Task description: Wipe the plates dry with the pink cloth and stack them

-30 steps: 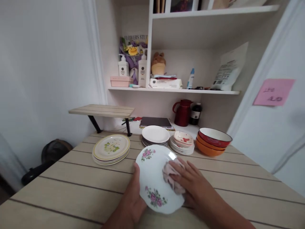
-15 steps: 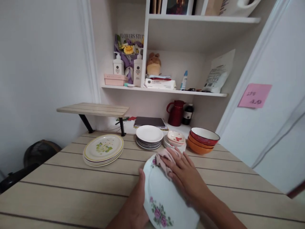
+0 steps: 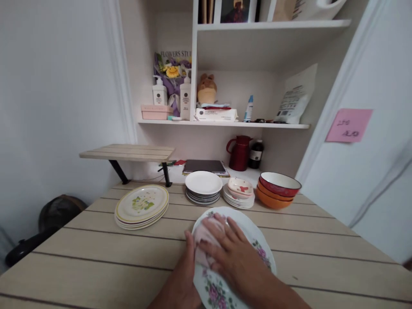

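A white plate (image 3: 257, 234) with pink and purple flowers and green leaves is in front of me, low in the head view. My left hand (image 3: 184, 274) grips its left edge, thumb up along the rim; the fingers beneath are hidden. Pressed onto the upper left of the plate is a pale pink cloth (image 3: 202, 236). My right hand (image 3: 233, 255) lies over the cloth with its fingers spread, holding it against the plate. Part of the plate's face is hidden by my right hand and forearm.
Behind the plate stand yellow-rimmed plates (image 3: 141, 204), white plates (image 3: 203, 183), small dishes (image 3: 240, 189) on saucers, and stacked red and orange bowls (image 3: 278, 189). A small raised wooden shelf (image 3: 128, 151) is at back left, a red jug (image 3: 240, 153) at the back.
The plate has turned from a steep tilt to face me more fully. My right hand and the cloth have moved left and down across it, towards my left thumb.
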`<state>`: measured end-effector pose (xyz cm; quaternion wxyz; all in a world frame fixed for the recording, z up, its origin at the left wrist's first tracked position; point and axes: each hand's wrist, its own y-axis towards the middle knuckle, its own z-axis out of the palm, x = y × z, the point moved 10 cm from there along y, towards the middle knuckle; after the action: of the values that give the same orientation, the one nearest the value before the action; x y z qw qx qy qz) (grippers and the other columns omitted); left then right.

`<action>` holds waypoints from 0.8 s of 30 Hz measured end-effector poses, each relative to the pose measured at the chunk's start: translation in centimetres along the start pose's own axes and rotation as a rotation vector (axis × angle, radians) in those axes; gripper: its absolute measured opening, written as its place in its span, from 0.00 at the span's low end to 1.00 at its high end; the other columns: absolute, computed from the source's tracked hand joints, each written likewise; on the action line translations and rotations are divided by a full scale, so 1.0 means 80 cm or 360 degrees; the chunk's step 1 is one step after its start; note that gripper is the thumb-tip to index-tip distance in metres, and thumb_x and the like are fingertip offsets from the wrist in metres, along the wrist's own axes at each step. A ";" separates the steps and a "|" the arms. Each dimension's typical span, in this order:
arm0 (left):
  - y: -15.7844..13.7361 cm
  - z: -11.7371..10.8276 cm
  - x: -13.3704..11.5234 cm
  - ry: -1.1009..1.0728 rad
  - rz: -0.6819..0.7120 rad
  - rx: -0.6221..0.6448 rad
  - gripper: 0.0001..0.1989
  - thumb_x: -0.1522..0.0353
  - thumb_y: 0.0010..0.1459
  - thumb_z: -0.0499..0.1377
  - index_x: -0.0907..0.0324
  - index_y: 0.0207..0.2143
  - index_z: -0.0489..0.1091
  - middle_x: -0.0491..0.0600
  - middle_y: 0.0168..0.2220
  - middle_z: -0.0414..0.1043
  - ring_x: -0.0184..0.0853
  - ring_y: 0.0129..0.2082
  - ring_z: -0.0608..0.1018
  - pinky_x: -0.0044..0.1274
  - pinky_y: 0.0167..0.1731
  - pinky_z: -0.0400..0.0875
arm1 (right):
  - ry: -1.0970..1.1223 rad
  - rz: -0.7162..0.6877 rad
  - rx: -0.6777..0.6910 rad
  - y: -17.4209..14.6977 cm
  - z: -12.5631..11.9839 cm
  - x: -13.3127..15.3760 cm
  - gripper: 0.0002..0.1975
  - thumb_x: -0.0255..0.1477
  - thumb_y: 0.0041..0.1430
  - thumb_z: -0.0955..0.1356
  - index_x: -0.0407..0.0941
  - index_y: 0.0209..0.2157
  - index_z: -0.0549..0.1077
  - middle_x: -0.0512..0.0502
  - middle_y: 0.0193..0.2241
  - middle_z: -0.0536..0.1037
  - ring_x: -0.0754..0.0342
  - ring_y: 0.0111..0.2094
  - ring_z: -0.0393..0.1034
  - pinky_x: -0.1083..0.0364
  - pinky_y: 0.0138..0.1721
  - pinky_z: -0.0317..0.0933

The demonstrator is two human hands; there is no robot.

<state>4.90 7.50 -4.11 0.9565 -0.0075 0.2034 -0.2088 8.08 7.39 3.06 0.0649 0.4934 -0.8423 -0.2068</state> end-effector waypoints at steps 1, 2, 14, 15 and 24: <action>0.002 0.003 0.006 -0.0012 -0.0007 0.0002 0.34 0.48 0.60 0.47 0.61 0.59 0.63 0.59 0.52 0.73 0.45 0.55 0.72 0.35 0.57 0.60 | -0.0039 0.0066 -0.0002 -0.002 -0.004 -0.013 0.29 0.28 0.60 0.65 0.59 0.62 0.58 0.50 0.68 0.48 0.43 0.67 0.44 0.35 0.63 0.45; 0.004 0.005 0.008 -0.0015 -0.0002 0.0003 0.34 0.48 0.60 0.47 0.61 0.59 0.63 0.58 0.52 0.73 0.46 0.55 0.71 0.36 0.57 0.59 | -0.0070 0.0110 0.0001 -0.005 -0.008 -0.026 0.29 0.27 0.61 0.64 0.59 0.62 0.57 0.49 0.68 0.48 0.44 0.67 0.44 0.36 0.63 0.45; -0.011 -0.016 -0.084 0.0146 0.0488 -0.0059 0.37 0.46 0.58 0.48 0.61 0.61 0.60 0.59 0.55 0.71 0.48 0.59 0.68 0.39 0.60 0.54 | 0.0165 0.0027 0.0115 -0.021 0.013 -0.005 0.28 0.30 0.58 0.67 0.56 0.60 0.62 0.47 0.66 0.55 0.38 0.66 0.47 0.35 0.62 0.47; -0.012 -0.018 -0.083 0.0163 0.0489 -0.0104 0.37 0.47 0.58 0.49 0.62 0.61 0.60 0.60 0.54 0.71 0.49 0.58 0.68 0.39 0.60 0.55 | 0.0203 -0.0031 0.0163 -0.018 0.016 0.007 0.29 0.31 0.56 0.68 0.56 0.60 0.63 0.48 0.66 0.54 0.37 0.66 0.46 0.35 0.62 0.48; -0.001 0.010 -0.010 0.0129 0.0104 -0.0004 0.33 0.50 0.61 0.49 0.59 0.62 0.59 0.59 0.53 0.72 0.48 0.54 0.72 0.40 0.57 0.59 | 0.0197 0.0209 0.0060 -0.017 -0.019 -0.035 0.29 0.32 0.62 0.64 0.63 0.62 0.56 0.50 0.68 0.46 0.41 0.67 0.43 0.30 0.62 0.32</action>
<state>4.50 7.72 -3.04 0.9538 0.0065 0.2424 -0.1775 11.07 8.75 4.13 0.1210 0.4500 -0.8711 -0.1553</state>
